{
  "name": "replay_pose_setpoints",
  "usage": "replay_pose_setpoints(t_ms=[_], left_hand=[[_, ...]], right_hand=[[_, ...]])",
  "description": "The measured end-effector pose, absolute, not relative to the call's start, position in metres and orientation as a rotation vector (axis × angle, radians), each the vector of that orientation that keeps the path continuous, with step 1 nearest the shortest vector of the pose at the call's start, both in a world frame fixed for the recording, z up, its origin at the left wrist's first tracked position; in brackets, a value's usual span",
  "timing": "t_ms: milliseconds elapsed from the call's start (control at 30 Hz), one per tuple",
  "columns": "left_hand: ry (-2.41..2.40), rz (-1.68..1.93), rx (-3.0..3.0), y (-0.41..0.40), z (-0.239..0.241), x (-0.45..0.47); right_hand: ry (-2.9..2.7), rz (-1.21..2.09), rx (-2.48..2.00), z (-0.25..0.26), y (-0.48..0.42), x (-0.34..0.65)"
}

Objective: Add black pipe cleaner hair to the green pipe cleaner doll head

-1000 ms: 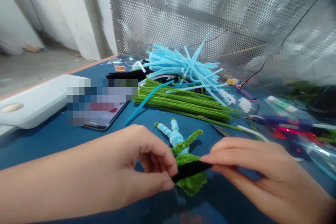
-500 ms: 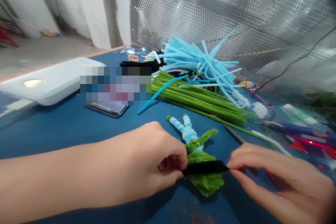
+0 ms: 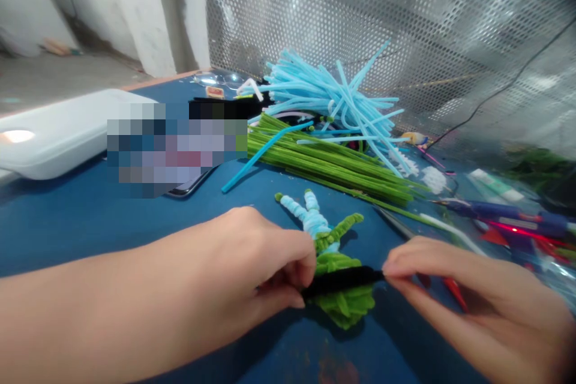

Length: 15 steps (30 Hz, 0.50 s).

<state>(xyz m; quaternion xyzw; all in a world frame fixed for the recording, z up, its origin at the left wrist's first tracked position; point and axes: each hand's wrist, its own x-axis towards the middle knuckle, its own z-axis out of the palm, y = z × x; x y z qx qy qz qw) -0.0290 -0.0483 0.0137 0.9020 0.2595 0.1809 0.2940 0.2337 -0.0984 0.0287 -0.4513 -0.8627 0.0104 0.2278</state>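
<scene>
On the blue work mat (image 3: pixel 90 222): black chenille stem (image 3: pixel 342 281) lies across green-and-blue pipe-cleaner figure (image 3: pixel 344 306).
I confirm left hand (image 3: pixel 265 264) and right hand (image 3: pixel 454 288) pinch the stem's ends; I advise keeping it taut.

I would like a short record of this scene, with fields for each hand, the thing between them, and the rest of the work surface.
Left hand: pinches one end of the black pipe cleaner
Right hand: pinches its other end with the fingertips
Left hand point: the left hand
Right hand point: the right hand
Thing between: pipe-cleaner figure, light blue above, green below; the black pipe cleaner lies across its green part
Rest: green pipe cleaners, light blue pipe cleaners, white case, blue surface, perforated metal sheet
</scene>
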Motion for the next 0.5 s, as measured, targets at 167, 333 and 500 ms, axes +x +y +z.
replay_pose_setpoints(t_ms=[167, 333, 500], left_hand=[[0.356, 0.509, 2.680, -0.038, 0.024, -0.039], [0.334, 0.500, 2.693, -0.037, 0.031, -0.040], [0.267, 0.550, 2.705, -0.036, 0.034, -0.039]], right_hand=[[-2.380, 0.072, -1.253, 0.026, -0.099, 0.237], [-2.384, -0.004, -1.295, 0.024, -0.099, 0.240], [-2.410, 0.009, -1.338, 0.024, -0.100, 0.244]])
